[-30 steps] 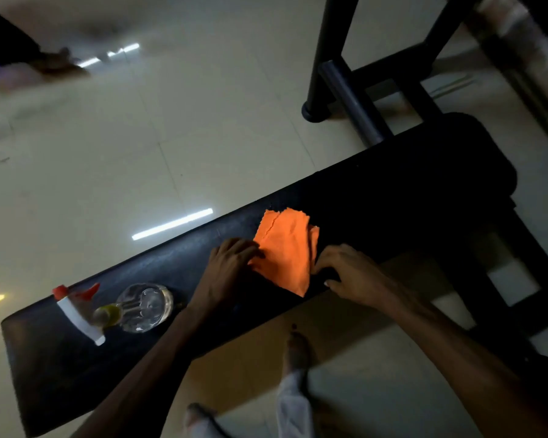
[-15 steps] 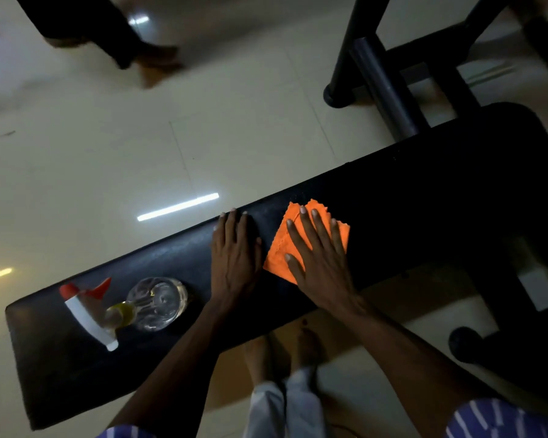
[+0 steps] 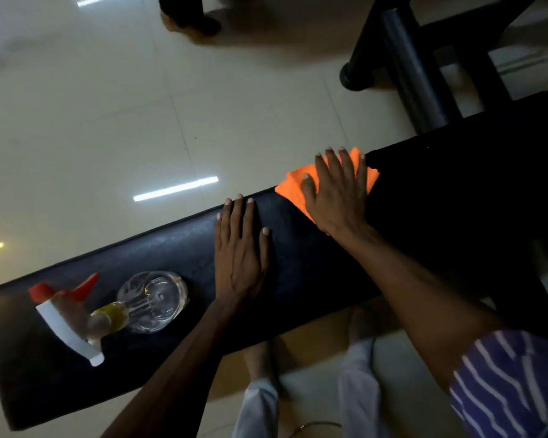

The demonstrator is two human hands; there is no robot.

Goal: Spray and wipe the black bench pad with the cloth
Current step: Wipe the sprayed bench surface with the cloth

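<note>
Left hand [image 3: 241, 248]: flat and spread, holding nothing, pressing on the black bench pad [image 3: 298, 263].
Spray bottle [image 3: 114, 308]: lying on its side on the pad, left of that hand, apart from it.
Right hand [image 3: 336, 191]: flat, fingers spread, pressing the orange cloth [image 3: 293, 184] down at the pad's far edge.
Risk: the cloth overhangs the far edge; a further push could drop it to the floor [image 3: 108, 121].
Risk: a wipe swept leftward could knock the bottle rolling.
Obstruction: black frame [image 3: 415, 74] beyond, clear of the pad.
</note>
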